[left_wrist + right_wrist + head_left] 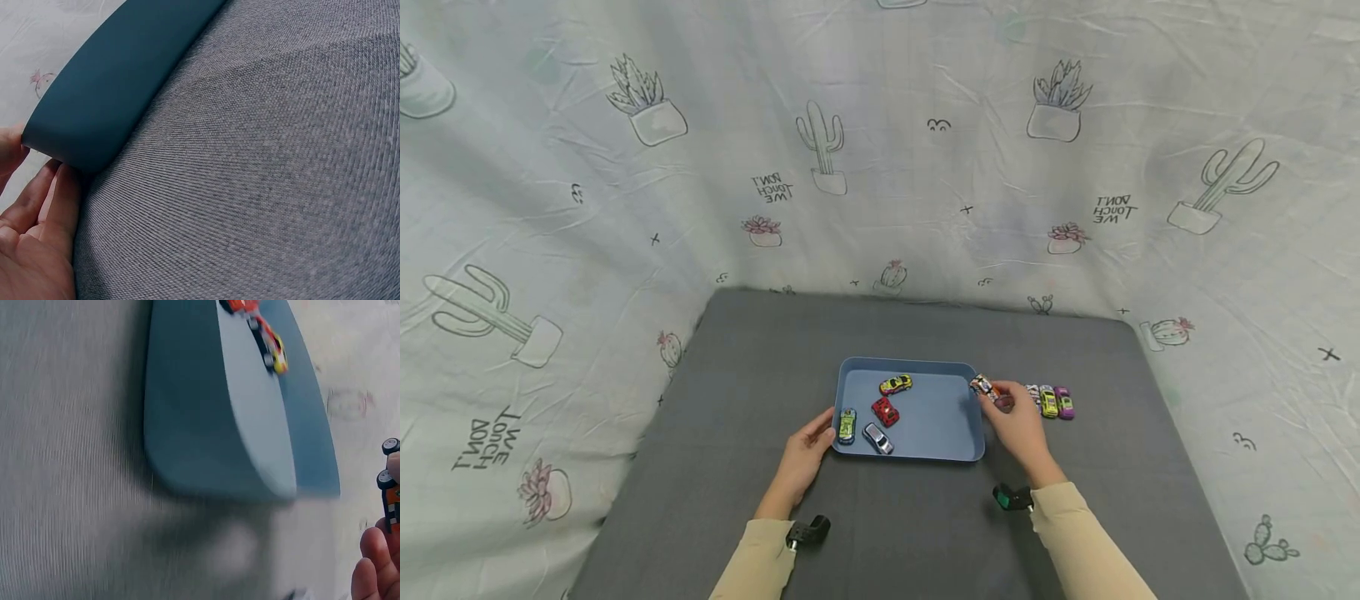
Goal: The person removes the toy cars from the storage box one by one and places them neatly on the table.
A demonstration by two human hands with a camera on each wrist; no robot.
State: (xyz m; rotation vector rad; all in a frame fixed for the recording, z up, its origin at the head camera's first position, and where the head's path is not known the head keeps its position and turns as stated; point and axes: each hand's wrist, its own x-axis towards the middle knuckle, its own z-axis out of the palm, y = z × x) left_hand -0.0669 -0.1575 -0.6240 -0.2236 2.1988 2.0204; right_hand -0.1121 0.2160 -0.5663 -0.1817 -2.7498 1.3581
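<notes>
Orange-and-white miniature toy car [982, 386]: in the head view, the right hand [1021, 423] pinches it at the right rim of a shallow blue rectangular tray [936, 417]; reversed lettering [1114, 209] on the pale plant-printed cloth [887, 158] seems to read "DON'T TOUCH". Left wrist view: the left hand [40, 231] grips the tray's corner. Right wrist view: the car, probably light, rigid and slick, suits holding by its sides; no brand is legible.

I'm looking into a curtained booth, room type unclear: cactus-printed cloth [902, 175] is hanging around three sides of a grey-covered table [910, 517].
</notes>
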